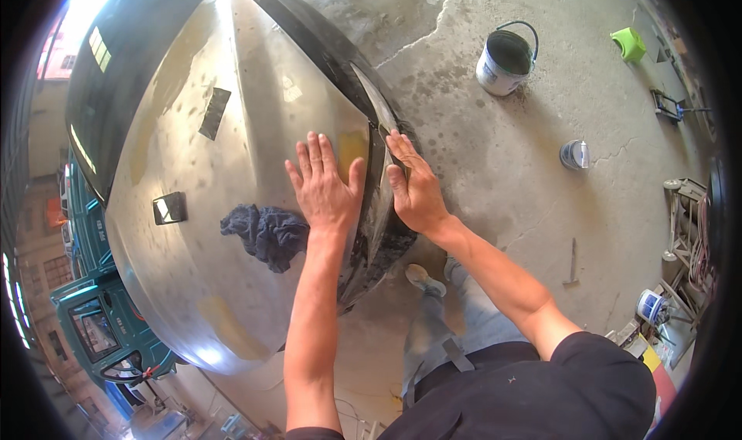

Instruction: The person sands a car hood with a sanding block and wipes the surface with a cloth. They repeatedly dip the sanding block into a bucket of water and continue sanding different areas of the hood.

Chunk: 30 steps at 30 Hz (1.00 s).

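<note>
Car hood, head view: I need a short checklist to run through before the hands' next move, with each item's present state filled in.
1. Left hand free of tools: ok; it lies spread, palm down, on the hood, nothing in it. 
2. Right hand free of tools: ok; fingers extended near the headlight side, none visible in it.
3. Right hand touching the car: cannot tell from this angle.
4. Hood clear of items: not ok; a dark blue cloth, a small black block and a dark rectangular piece lie on it.
5. Hood finish uniform: not ok; a yellowish patch shows beside the left hand.
6. White bucket upright, apart from the car: ok.
</note>
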Each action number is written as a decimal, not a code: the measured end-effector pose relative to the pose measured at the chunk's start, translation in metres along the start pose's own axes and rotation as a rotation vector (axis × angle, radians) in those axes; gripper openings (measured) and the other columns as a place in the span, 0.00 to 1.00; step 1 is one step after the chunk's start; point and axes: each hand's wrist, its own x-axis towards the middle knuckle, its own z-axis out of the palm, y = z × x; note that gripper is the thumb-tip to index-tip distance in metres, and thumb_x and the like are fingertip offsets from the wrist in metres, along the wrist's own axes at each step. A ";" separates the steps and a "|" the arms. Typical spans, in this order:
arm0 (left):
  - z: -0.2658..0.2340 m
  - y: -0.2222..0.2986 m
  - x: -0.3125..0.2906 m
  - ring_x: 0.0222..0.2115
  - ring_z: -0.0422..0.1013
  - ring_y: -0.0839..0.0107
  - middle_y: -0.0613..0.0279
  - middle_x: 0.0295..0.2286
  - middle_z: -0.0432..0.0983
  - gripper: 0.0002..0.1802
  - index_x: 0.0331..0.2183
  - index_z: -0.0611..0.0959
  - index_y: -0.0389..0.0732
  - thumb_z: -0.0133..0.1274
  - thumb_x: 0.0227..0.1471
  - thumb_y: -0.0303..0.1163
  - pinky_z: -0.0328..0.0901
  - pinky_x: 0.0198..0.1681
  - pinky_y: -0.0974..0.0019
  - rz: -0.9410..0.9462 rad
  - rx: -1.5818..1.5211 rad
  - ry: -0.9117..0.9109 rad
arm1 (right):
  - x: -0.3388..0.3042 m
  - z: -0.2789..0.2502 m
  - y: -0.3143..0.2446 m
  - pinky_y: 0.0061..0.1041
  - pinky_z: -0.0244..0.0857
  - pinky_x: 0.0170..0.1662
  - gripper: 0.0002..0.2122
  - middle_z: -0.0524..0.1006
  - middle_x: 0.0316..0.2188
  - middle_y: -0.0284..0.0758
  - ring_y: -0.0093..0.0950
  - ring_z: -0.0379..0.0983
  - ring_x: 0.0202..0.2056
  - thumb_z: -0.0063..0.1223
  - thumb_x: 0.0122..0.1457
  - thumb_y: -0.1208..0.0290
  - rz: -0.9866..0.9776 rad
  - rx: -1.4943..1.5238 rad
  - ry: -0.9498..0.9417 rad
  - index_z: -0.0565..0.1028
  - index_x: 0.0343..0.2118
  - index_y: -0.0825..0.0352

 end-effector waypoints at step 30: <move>-0.036 -0.106 -0.004 0.67 0.69 0.44 0.59 0.63 0.80 0.35 0.62 0.87 0.53 0.73 0.54 0.49 0.60 0.71 0.35 0.013 -0.029 0.361 | 0.080 0.088 -0.018 0.51 0.44 0.83 0.38 0.63 0.80 0.47 0.47 0.52 0.82 0.55 0.75 0.45 -0.386 -0.604 -0.257 0.68 0.75 0.73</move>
